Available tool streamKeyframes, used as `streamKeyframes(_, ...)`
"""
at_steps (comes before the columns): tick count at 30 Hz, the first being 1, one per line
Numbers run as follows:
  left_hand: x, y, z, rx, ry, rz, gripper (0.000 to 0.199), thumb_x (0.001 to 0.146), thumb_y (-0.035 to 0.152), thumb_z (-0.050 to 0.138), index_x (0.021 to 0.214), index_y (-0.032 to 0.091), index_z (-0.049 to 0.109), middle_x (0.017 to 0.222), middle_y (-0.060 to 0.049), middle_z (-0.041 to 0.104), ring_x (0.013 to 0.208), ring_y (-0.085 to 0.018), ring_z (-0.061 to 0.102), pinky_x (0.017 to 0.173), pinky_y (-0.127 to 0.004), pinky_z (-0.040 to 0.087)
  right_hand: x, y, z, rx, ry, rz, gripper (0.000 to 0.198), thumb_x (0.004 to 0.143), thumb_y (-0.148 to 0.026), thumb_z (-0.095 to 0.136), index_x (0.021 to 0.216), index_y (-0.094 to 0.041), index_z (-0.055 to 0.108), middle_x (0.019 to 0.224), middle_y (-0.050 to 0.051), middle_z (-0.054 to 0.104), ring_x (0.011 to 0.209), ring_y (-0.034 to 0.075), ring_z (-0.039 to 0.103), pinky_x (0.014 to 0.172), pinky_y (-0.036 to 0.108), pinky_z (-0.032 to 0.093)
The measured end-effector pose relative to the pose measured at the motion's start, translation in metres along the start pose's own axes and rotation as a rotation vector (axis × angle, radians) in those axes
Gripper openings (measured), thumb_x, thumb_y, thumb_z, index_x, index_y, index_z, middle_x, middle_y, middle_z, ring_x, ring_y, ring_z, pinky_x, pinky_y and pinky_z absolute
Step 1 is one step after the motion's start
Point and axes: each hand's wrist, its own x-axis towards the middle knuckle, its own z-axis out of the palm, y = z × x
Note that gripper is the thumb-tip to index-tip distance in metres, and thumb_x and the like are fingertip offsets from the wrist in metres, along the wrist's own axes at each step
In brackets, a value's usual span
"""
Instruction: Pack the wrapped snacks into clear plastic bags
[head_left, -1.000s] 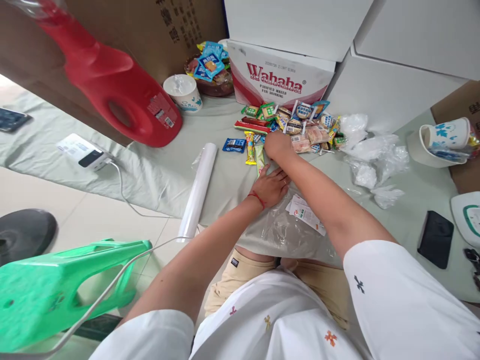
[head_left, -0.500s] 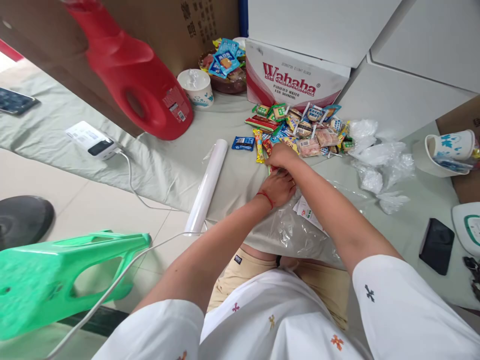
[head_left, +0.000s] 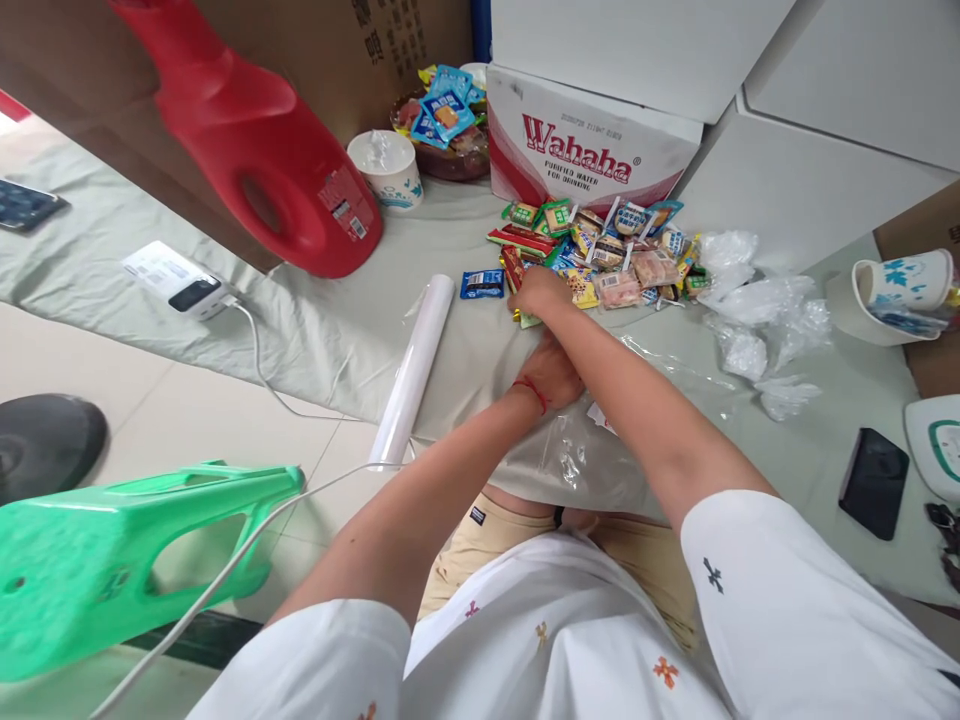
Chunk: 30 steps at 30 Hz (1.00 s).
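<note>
My right hand (head_left: 543, 294) reaches across my left and is closed at the near left edge of a pile of wrapped snacks (head_left: 619, 250). A red-and-green snack packet (head_left: 514, 268) shows along its fingers, lying over a yellow wrapper. My left hand (head_left: 553, 374), with a red cord at the wrist, rests lower on the cloth; the right forearm hides its fingers. Close to it lies a clear plastic bag (head_left: 566, 450), with a bit of white printed paper. A blue packet (head_left: 482, 284) sits apart, left of my right hand.
A white roll (head_left: 414, 370) lies to the left, behind it a red jug (head_left: 277, 170) and a paper cup (head_left: 388, 172). A Wahaha carton (head_left: 585, 140) backs the pile. Crumpled plastic bags (head_left: 765, 310) and a black phone (head_left: 874, 483) are rightward. A green stool (head_left: 90, 550) stands lower left.
My right hand has moved left and slightly away from me, bringing the red-and-green packet over the yellow wrapper. My left hand has stayed nearly in place.
</note>
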Motion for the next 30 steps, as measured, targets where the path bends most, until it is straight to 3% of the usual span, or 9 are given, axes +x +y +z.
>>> streamKeyframes(2, 0.0, 0.0, 0.0, -0.029, -0.019, 0.002, 0.05, 0.103, 0.033, 0.036, 0.147, 0.022, 0.056, 0.153, -0.009, 0.057, 0.148, -0.032, 0.042, 0.127, -0.059, 0.017, -0.009, 0.011, -0.012, 0.064, 0.022, 0.016, 0.049, 0.082, -0.037, 0.07, 0.122, -0.009, 0.067, 0.121, 0.019, 0.07, 0.106, 0.029, 0.068, 0.085, 0.034, 0.053)
streamKeyframes(4, 0.0, 0.0, 0.0, -0.051, -0.026, 0.004, 0.049, 0.104, 0.032, 0.033, 0.147, 0.024, 0.056, 0.155, -0.008, 0.055, 0.148, -0.029, 0.043, 0.126, -0.06, 0.018, -0.03, 0.038, -0.032, 0.113, 0.055, -0.065, 0.044, 0.083, -0.038, 0.068, 0.116, -0.009, 0.069, 0.11, 0.014, 0.072, 0.097, 0.026, 0.067, 0.08, 0.032, 0.051)
streamKeyframes(9, 0.0, -0.001, 0.0, -0.077, -0.019, -0.012, 0.051, 0.104, 0.033, 0.034, 0.153, 0.03, 0.049, 0.162, -0.004, 0.046, 0.151, -0.025, 0.039, 0.126, -0.059, 0.017, -0.124, 0.138, -0.078, 0.151, -0.049, -0.232, 0.036, 0.077, -0.045, 0.07, 0.102, -0.02, 0.068, 0.088, 0.003, 0.068, 0.081, 0.023, 0.061, 0.068, 0.03, 0.045)
streamKeyframes(14, 0.0, -0.002, -0.001, -0.083, -0.043, -0.038, 0.05, 0.105, 0.034, 0.033, 0.152, 0.031, 0.05, 0.163, -0.002, 0.044, 0.153, -0.024, 0.037, 0.126, -0.058, 0.018, -0.19, 0.206, -0.061, 0.062, -0.165, -0.119, 0.017, 0.079, -0.039, 0.066, 0.086, -0.026, 0.06, 0.078, 0.002, 0.067, 0.07, 0.021, 0.058, 0.062, 0.031, 0.04)
streamKeyframes(18, 0.001, -0.003, 0.001, -0.062, -0.042, -0.04, 0.052, 0.105, 0.036, 0.033, 0.154, 0.029, 0.048, 0.163, -0.003, 0.044, 0.153, -0.025, 0.037, 0.125, -0.059, 0.019, -0.187, 0.213, -0.037, -0.081, -0.22, -0.133, 0.018, 0.081, -0.038, 0.068, 0.093, -0.025, 0.063, 0.088, 0.003, 0.071, 0.076, 0.021, 0.063, 0.063, 0.029, 0.039)
streamKeyframes(22, 0.001, -0.002, 0.001, -0.043, -0.04, -0.051, 0.053, 0.104, 0.037, 0.033, 0.155, 0.031, 0.047, 0.163, -0.003, 0.045, 0.153, -0.026, 0.038, 0.125, -0.058, 0.021, -0.168, 0.201, -0.027, -0.132, -0.318, -0.281, 0.035, 0.082, -0.047, 0.074, 0.105, -0.021, 0.067, 0.098, 0.007, 0.072, 0.082, 0.022, 0.065, 0.064, 0.028, 0.038)
streamKeyframes(24, 0.001, -0.002, 0.0, -0.032, -0.043, -0.052, 0.052, 0.104, 0.037, 0.034, 0.155, 0.032, 0.047, 0.162, -0.004, 0.046, 0.152, -0.026, 0.039, 0.125, -0.058, 0.022, -0.162, 0.201, -0.024, -0.114, -0.294, -0.353, 0.045, 0.085, -0.054, 0.072, 0.114, -0.02, 0.067, 0.107, 0.01, 0.071, 0.088, 0.023, 0.066, 0.069, 0.027, 0.04)
streamKeyframes(27, 0.001, -0.002, -0.001, -0.016, -0.054, -0.045, 0.052, 0.104, 0.037, 0.034, 0.154, 0.031, 0.048, 0.161, -0.004, 0.046, 0.152, -0.026, 0.039, 0.125, -0.058, 0.022, -0.161, 0.21, -0.017, -0.088, -0.223, -0.407, 0.038, 0.098, -0.047, 0.056, 0.121, -0.02, 0.068, 0.111, 0.011, 0.07, 0.095, 0.022, 0.066, 0.078, 0.027, 0.041)
streamKeyframes(30, 0.001, -0.003, -0.001, 0.0, -0.066, -0.05, 0.052, 0.105, 0.037, 0.033, 0.154, 0.029, 0.047, 0.162, -0.004, 0.045, 0.152, -0.026, 0.038, 0.124, -0.058, 0.022, -0.165, 0.22, -0.01, -0.079, -0.223, -0.449, 0.03, 0.101, -0.035, 0.05, 0.118, -0.021, 0.07, 0.104, 0.009, 0.071, 0.095, 0.022, 0.065, 0.08, 0.027, 0.04)
